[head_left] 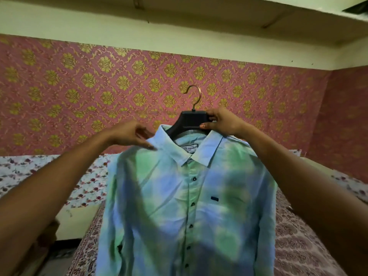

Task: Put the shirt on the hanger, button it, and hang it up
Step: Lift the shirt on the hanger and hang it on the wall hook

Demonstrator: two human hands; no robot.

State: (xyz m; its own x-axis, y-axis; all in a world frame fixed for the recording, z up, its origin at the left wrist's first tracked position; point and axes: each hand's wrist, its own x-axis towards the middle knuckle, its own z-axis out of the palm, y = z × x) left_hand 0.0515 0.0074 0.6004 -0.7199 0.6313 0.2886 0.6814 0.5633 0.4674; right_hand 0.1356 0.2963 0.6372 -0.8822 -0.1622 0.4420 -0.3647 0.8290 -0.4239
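- Gripping the hanger (190, 120) at its neck, the right hand (221, 122) has its fingers clamped round it.
- The left hand (129, 136) pinches the shirt (179, 206) beside the hanger.
- The shirt hangs below the hanger; judged soft, light and slip-prone, best carried by the hanger.

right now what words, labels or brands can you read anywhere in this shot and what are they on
neck label inside the shirt collar: two printed lines, too blurred to read surely
dark chest tab: too small to read
hanger: no text visible
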